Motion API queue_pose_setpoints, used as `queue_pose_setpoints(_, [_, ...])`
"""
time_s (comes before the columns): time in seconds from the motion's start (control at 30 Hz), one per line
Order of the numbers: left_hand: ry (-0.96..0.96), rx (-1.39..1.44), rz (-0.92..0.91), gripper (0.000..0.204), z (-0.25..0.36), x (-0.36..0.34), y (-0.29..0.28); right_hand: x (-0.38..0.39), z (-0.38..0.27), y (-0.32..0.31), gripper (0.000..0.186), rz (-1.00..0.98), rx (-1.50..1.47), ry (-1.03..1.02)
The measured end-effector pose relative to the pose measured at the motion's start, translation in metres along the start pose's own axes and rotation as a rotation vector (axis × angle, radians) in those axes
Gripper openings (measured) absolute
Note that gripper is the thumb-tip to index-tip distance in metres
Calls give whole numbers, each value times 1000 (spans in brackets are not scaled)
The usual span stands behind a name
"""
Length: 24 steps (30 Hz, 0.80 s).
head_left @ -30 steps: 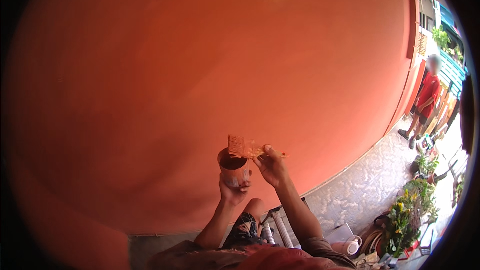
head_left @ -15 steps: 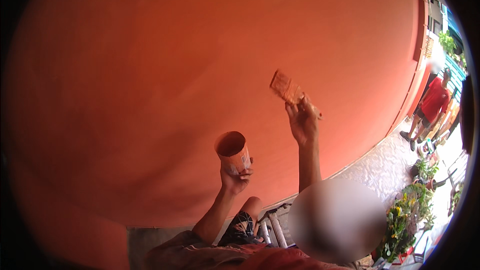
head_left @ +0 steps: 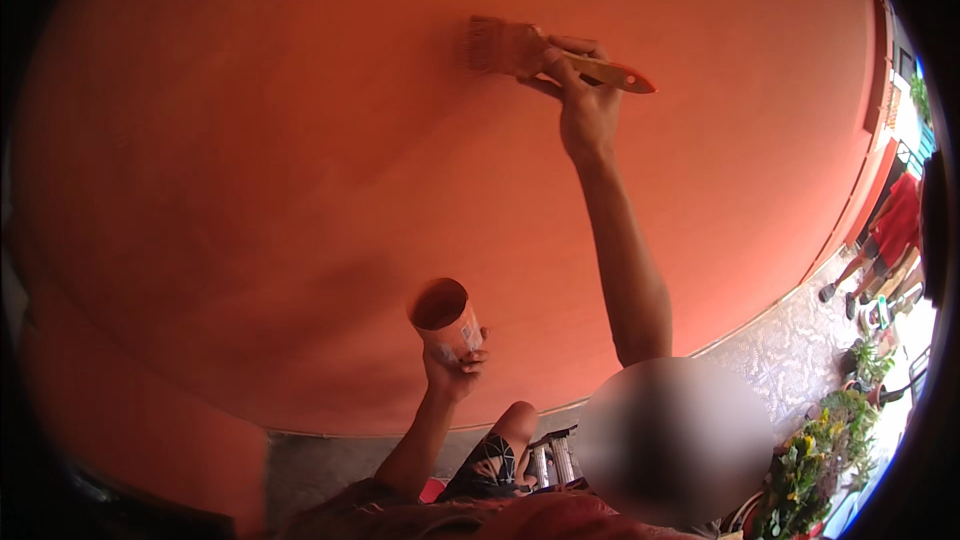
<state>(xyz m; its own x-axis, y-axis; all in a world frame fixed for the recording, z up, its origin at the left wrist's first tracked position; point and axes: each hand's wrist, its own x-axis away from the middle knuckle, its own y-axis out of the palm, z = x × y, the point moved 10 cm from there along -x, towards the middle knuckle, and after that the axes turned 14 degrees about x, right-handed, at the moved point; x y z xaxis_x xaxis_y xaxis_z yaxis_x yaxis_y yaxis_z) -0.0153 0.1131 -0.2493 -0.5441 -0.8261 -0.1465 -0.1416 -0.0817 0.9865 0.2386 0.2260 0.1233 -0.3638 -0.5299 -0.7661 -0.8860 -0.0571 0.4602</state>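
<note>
A wide paintbrush (head_left: 515,48) with a wooden, red-tipped handle is gripped in my right hand (head_left: 580,90), raised high with the arm stretched up. Its bristles meet or nearly meet the orange wall (head_left: 300,140), and a shadow lies beside them. Lower down, my left hand (head_left: 455,368) is wrapped round a cylindrical paint can (head_left: 462,332) smeared with orange. The can's open mouth faces up and tilts toward the wall; its inside looks dark, so the paint level cannot be made out.
Below me stands a ladder (head_left: 552,462), partly hidden by my clothing and a blurred patch. Potted plants (head_left: 815,455) line the lower right beside patterned paving (head_left: 770,355). Farther off at the right, a person in a red shirt (head_left: 897,215) stands near the wall's end.
My right hand has moved up and left, turning the brush so its bristles point left at the wall. The can in my left hand has shifted slightly left and down.
</note>
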Motion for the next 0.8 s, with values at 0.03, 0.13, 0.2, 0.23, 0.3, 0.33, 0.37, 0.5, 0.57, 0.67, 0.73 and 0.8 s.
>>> queue_pose_setpoints(0.03, [1, -5, 11, 57, 2, 2, -1, -10, 1, -18, 28, 16, 66, -46])
queue_pose_setpoints(0.13, [39, -14, 15, 57, 1, 10, -18, -33, -12, -98, 24, 115, 223, -177])
queue_pose_setpoints(0.2, [72, -16, 47, 65, 9, 12, -15, -53, -35, -153, 26, 265, 328, -267])
queue_pose_setpoints(0.23, [72, 2, 55, 69, 10, 8, -22, -61, -51, -181, 23, 331, 447, -305])
queue_pose_setpoints(0.3, [78, 4, 52, 70, 8, 10, -30, -61, -69, -215, 18, 461, 687, -345])
queue_pose_setpoints(0.33, [81, 8, 51, 70, 6, 12, -38, -55, -75, -224, 16, 517, 827, -362])
queue_pose_setpoints(0.37, [79, 10, 51, 70, 7, 12, -39, -54, -81, -227, 14, 575, 964, -376])
queue_pose_setpoints(0.5, [47, 8, 51, 71, 7, 12, -34, -15, -57, -100, 42, 415, 1279, -815])
queue_pose_setpoints(0.57, [44, 13, 34, 70, 1, 14, -43, 32, -31, -6, 52, 64, 1328, -660])
queue_pose_setpoints(0.67, [23, 26, 18, 69, -2, 12, -37, 89, -43, 108, 37, -193, 1018, -793])
queue_pose_setpoints(0.73, [21, 38, 34, 67, -3, 13, -36, 90, -45, 122, 22, -308, 858, -643])
queue_pose_setpoints(0.8, [5, 47, 38, 66, -8, 12, -42, 71, -35, 106, 20, -284, 726, -517])
